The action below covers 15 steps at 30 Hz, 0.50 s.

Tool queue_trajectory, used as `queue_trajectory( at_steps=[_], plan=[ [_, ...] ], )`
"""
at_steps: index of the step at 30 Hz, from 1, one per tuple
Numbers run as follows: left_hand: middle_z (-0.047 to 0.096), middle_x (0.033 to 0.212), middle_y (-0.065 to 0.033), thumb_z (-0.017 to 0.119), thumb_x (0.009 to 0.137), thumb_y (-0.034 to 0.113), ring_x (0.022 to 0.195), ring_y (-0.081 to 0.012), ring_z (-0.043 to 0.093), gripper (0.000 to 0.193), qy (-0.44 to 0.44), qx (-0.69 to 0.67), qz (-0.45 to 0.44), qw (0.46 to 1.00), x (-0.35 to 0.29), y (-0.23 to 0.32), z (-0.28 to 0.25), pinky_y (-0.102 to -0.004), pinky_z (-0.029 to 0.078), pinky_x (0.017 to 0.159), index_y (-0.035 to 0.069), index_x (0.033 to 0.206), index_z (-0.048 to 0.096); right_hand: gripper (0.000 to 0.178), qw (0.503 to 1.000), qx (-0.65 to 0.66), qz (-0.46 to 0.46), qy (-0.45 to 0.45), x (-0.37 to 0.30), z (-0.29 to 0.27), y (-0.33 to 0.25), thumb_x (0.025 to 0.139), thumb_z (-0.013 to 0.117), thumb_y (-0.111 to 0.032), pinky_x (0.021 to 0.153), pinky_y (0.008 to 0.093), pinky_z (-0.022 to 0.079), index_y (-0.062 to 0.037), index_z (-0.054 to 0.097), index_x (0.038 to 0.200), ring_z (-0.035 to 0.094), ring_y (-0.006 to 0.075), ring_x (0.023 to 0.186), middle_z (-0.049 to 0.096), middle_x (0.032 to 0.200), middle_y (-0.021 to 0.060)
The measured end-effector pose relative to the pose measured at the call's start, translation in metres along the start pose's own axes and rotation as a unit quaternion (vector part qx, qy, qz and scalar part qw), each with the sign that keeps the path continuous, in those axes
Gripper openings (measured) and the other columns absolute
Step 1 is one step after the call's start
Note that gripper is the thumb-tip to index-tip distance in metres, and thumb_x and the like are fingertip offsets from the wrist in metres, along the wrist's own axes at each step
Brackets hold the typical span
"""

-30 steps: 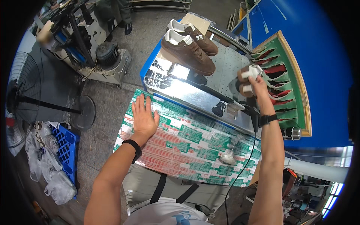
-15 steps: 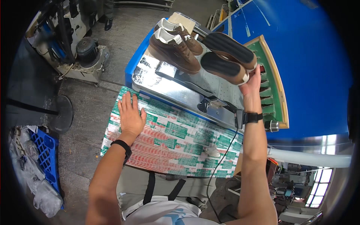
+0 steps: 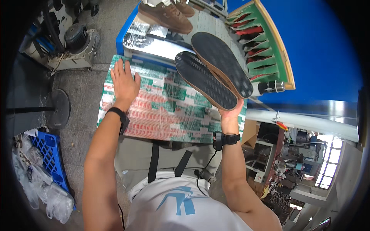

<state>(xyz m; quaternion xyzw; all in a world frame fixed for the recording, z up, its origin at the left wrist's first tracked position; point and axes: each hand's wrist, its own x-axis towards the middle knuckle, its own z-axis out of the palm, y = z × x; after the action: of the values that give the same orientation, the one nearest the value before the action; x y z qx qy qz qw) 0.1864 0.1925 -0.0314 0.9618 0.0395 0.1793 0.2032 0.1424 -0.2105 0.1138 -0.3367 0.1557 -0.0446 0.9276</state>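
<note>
A pair of brown shoes [image 3: 220, 63] hangs over the board, dark ribbed soles facing up at me. My right hand [image 3: 231, 110] grips both at their heel ends, its fingers mostly hidden behind them. On the taped board [image 3: 162, 119], patterned in green, white and red, my left hand [image 3: 126, 85] lies flat with fingers stretched out, holding nothing. Another pair of brown shoes [image 3: 165, 16] with white linings stands upright on the machine's surface at the far side, partly cut off by the upper edge.
The blue machine [image 3: 316, 50] has a wood-framed opening [image 3: 284, 46] with green and red fabric flaps. A metal cylinder [image 3: 274, 87] juts out near it. At left are a motor [image 3: 76, 37], a round-based stand [image 3: 59, 108] and a blue crate [image 3: 50, 158] beside plastic bags.
My right hand has drawn the held shoes back from the machine toward me, over the board. The view has shifted. My left hand stays flat on the board.
</note>
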Motion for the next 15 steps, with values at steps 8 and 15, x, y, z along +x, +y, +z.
queue_trajectory(
  at_steps=[8, 15],
  plan=[
    [0.042, 0.165, -0.0272, 0.065, 0.103, 0.03, 0.157, -0.0447, 0.033, 0.063, 0.008, 0.006, 0.004, 1.0, -0.002, 0.0, 0.0, -0.0602, 0.021, 0.131, -0.004, 0.154, 0.05, 0.061, 0.999, 0.002, 0.023, 0.047, -0.022, -0.052, 0.025, 0.109, 0.056, -0.047, 0.113, 0.0522, 0.055, 0.0014, 0.063, 0.145, 0.064, 0.0394, 0.133, 0.066, 0.147, 0.0233],
    [0.042, 0.164, -0.0266, 0.066, 0.101, 0.033, 0.157, -0.0433, 0.032, 0.065, 0.008, 0.004, 0.001, 1.0, 0.0, -0.001, 0.003, -0.0599, 0.019, 0.132, -0.002, 0.153, 0.05, 0.064, 0.998, 0.017, 0.048, 0.037, -0.02, -0.065, 0.039, 0.108, 0.057, -0.049, 0.111, 0.0541, 0.057, 0.0017, 0.062, 0.146, 0.065, 0.0397, 0.134, 0.066, 0.148, 0.0232]
  ],
)
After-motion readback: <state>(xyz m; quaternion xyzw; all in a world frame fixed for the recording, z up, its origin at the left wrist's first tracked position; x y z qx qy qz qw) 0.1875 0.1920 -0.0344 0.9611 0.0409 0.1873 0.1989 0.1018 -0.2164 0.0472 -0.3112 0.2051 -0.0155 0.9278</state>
